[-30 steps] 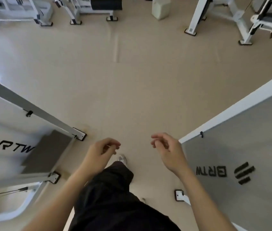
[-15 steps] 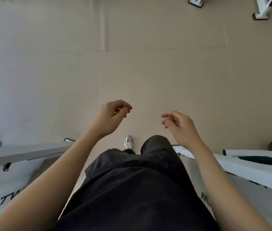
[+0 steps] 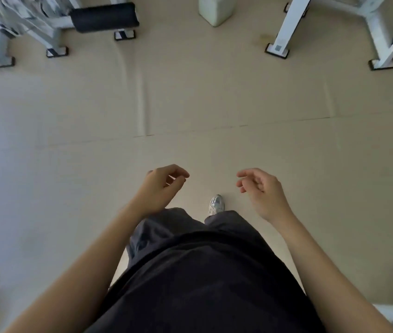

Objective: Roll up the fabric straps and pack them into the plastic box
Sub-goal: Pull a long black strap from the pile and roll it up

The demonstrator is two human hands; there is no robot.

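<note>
Fabric straps, plastic box not in view. L bare hand (image 3: 160, 188) & R bare hand (image 3: 261, 192) held loosely curled, nothing gripped. Straps presumed soft, light; to be pinched at one end.

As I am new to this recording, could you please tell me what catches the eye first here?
The left hand and right hand hang loosely curled and empty at centre, with a silvery shoe between them on the beige floor. Gym frames line the top edge, with a black pad top left and a white container top middle.
</note>
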